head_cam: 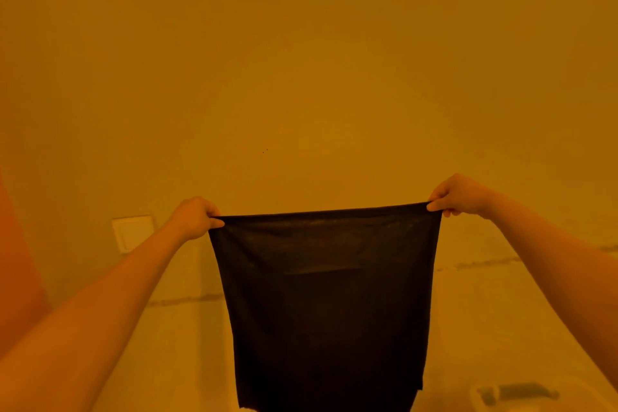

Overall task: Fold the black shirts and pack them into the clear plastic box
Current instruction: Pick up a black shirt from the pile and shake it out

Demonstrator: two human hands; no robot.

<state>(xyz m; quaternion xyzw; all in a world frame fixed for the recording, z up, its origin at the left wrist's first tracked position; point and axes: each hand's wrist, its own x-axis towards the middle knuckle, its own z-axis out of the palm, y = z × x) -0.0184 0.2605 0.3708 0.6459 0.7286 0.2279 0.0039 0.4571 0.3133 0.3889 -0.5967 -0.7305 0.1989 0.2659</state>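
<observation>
Hanging in mid-air at the centre, a black shirt [321,294] is held up by its top edge, which is stretched taut between both hands. Its left corner is pinched by the left hand [197,218], its right corner by the right hand [456,195]. A wall switch [133,233] is seen at far left.

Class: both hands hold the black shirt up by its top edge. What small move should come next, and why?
Probably lower it flat onto a surface: the left hand and right hand pinch the top corners of the black shirt, which hangs unfolded in the air.
</observation>
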